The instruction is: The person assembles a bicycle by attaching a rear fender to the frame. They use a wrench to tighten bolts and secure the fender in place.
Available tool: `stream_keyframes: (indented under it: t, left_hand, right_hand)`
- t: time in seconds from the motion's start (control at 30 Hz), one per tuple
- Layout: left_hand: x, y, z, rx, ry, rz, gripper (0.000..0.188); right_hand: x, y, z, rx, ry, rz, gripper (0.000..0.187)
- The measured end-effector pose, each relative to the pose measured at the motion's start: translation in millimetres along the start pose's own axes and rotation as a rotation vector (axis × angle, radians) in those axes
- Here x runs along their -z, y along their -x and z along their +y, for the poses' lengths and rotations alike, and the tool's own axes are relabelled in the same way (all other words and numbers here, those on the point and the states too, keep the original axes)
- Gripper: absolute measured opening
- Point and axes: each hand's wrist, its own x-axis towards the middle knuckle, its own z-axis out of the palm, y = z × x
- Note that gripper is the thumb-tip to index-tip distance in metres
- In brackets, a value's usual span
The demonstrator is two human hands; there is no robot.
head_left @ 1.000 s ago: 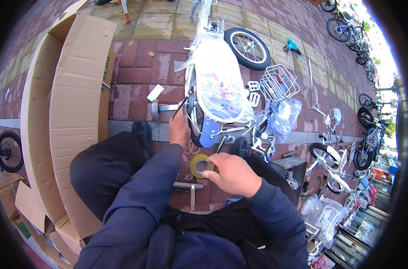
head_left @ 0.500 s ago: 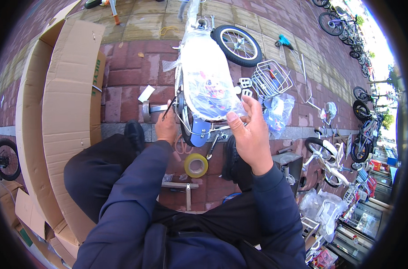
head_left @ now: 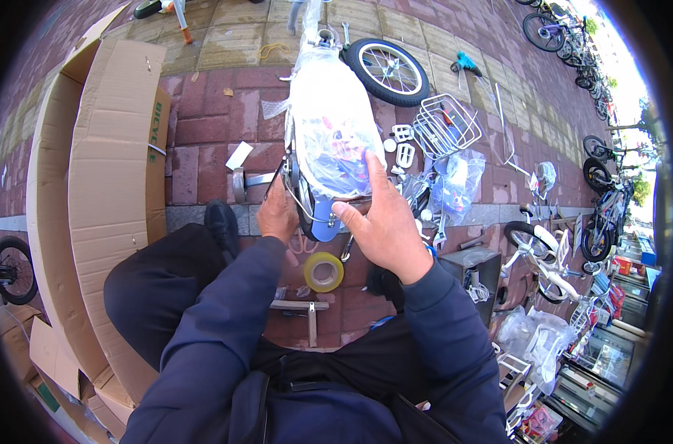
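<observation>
In front of me a partly assembled small bicycle stands with a long white panel [head_left: 329, 96], wrapped in clear plastic and printed with a cartoon, on its upper side. A blue mudguard [head_left: 324, 222] shows at its near end, over a wheel partly hidden. My right hand [head_left: 388, 214] holds the panel's near right edge, thumb at the near end and fingers along the side. My left hand [head_left: 278, 213] is closed at the bicycle's left side, by the crank and wheel, with a thin black rod [head_left: 274, 182] rising from its fingers. What lies inside the left palm is hidden.
A loose wheel [head_left: 387, 72], a wire basket [head_left: 447, 126], and white pedals [head_left: 404, 155] lie to the right. Yellow tape [head_left: 323, 272] sits near my feet. A large cardboard box [head_left: 114, 207] stands at left. Farther right is a small white bicycle [head_left: 545, 259].
My right hand has moved left and closed onto the panel's edge; before, it was raised with fingers apart beside it. My left hand stays at the bicycle's left side.
</observation>
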Motion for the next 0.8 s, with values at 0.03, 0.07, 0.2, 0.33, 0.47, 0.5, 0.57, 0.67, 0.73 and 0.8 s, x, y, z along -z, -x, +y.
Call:
stream_keyframes:
  t: [0.03, 0.07, 0.2, 0.33, 0.47, 0.5, 0.57, 0.67, 0.73, 0.8]
  left_hand:
    - [-0.5, -0.6, 0.5, -0.007, 0.028, 0.017, 0.055]
    - [-1.3, -0.9, 0.4, -0.007, 0.059, 0.011, 0.054]
    - [-5.6, -1.7, -1.6, 0.015, 0.139, 0.036, 0.050]
    - [-8.5, -2.2, -2.7, 0.081, 0.229, 0.043, 0.044]
    - [-6.4, -4.0, -5.7, 0.381, 0.871, -0.087, 0.034]
    - [-5.1, -4.5, -6.7, 0.393, 0.837, -0.096, 0.033]
    - [-2.8, -6.0, -7.8, 0.519, 0.901, -0.149, 0.035]
    - [0.0, -6.8, -7.5, 0.515, 0.708, -0.154, 0.041]
    - [0.9, -6.9, -6.7, 0.495, 0.559, -0.148, 0.046]
    - [0.8, -8.5, -5.4, 0.497, 0.508, -0.141, 0.051]
  right_hand:
    - [0.0, 0.6, -0.7, -0.001, 0.010, -0.005, 0.088]
    - [-0.3, 1.0, -1.5, -0.017, 0.001, -0.012, 0.088]
    - [-1.2, 1.2, -2.8, -0.029, 0.007, -0.016, 0.088]
    - [0.0, -0.5, -2.5, -0.040, 0.008, -0.022, 0.087]
    - [0.1, -1.9, -5.3, -0.023, 0.087, 0.029, 0.088]
    - [-0.7, -2.4, -6.6, -0.026, 0.088, 0.055, 0.088]
    - [-1.3, -4.3, -8.6, -0.021, 0.101, 0.077, 0.089]
    - [0.0, -9.1, -8.5, 0.004, 0.136, 0.044, 0.090]
    - [1.1, -11.0, -7.3, -0.008, 0.146, -0.002, 0.090]
    - [1.5, -12.1, -5.9, 0.005, 0.157, -0.013, 0.090]
